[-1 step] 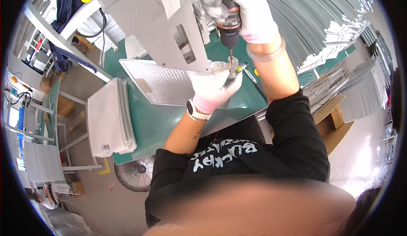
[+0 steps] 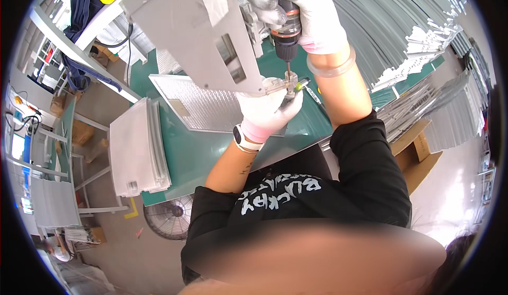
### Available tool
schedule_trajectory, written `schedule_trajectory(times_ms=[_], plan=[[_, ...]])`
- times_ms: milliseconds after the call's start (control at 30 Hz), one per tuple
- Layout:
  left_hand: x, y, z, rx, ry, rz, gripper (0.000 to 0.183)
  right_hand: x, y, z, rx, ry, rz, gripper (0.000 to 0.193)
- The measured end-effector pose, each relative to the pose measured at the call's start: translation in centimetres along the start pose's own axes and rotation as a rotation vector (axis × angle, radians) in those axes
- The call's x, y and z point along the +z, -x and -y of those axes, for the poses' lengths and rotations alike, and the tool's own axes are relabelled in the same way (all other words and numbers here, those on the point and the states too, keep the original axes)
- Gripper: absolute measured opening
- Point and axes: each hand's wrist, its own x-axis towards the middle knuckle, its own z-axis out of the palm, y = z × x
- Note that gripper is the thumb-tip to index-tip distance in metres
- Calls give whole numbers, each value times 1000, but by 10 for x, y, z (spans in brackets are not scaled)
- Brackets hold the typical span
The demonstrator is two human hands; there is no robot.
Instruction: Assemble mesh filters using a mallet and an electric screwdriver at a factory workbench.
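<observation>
My right hand (image 2: 309, 11), in a white glove, wraps round a black power drill (image 2: 287, 43) with orange-red bands. The drill points down, and its thin bit meets a small metal fitting (image 2: 290, 80) at the corner of a large grey panel (image 2: 180, 33). My left hand (image 2: 267, 109), gloved as well, closes round that corner of the panel from below, thumb beside the fitting. The panel is tilted up over the table and has two rectangular slots. The lower fingers of my left hand are hidden.
On the green table (image 2: 211, 152) lies a silver textured panel (image 2: 206, 104), and a marker pen (image 2: 313, 94) lies near my right forearm. A stack of pale panels (image 2: 137, 146) overhangs the left edge. Many grey strips (image 2: 391, 25) fill the right side. A floor fan (image 2: 170, 216) stands below.
The grey panel has shifted very slightly downward at its slotted end. Both hands and the drill stay almost where they were.
</observation>
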Motion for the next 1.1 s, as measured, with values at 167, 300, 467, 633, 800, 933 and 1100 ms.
schedule_trajectory(times_ms=[167, 300, 467, 633, 800, 933, 1100], plan=[[-2, 0, 0, -31, 55, 53, 22, -13, -7, -14, -19, -81, 214, 22], [-7, -4, -1, -37, 58, 122, 20, -3, -6, -21, -83, -131, 260, 19], [-17, -9, -7, -74, 58, 247, 19, -10, -12, -37, -96, -296, 346, 26], [-8, -10, -4, -68, -22, 293, 21, -15, -7, -34, -171, -341, 448, 35], [-14, -9, -7, -87, -65, 249, 20, -7, -11, -32, -153, -352, 482, 36], [-20, -17, -18, -248, 71, 350, 18, -18, -16, -45, -101, -403, 523, 39], [-10, -2, -8, 167, -184, 169, 17, -30, -12, -38, -59, -331, 320, 36]])
